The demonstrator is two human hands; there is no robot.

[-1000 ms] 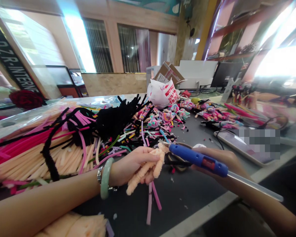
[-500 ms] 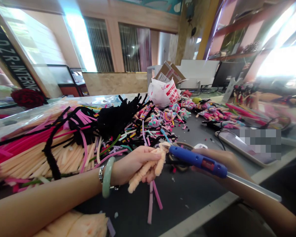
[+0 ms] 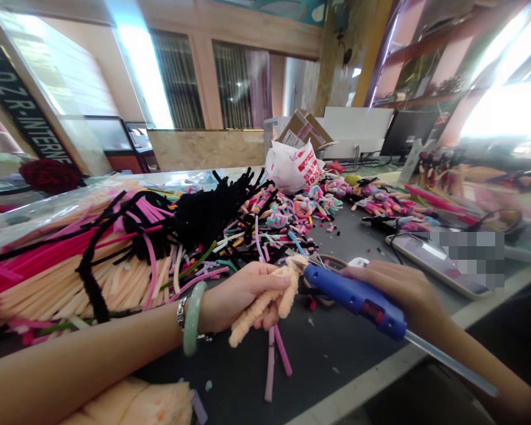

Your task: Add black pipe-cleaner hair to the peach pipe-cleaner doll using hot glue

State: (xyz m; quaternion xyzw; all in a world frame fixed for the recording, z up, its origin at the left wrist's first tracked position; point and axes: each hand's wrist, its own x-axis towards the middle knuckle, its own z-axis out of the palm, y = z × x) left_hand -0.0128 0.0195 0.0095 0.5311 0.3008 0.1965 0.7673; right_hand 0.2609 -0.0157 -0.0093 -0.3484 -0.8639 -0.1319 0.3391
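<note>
Blue glue gun (image 3: 351, 298) partly hides the right hand (image 3: 393, 286) gripping it; the left hand (image 3: 239, 292) pinches fuzzy stems (image 3: 251, 317).

Dark tabletop (image 3: 323, 363) offers passage on near side, R of two pink strips (image 3: 270, 367); blue glue gun (image 3: 347, 292) bars gap btwn L hand (image 3: 245, 295) & R hand (image 3: 392, 284); fuzzy-stem heap (image 3: 206, 213) blocks far L, flat device (image 3: 429, 262) far R.
</note>
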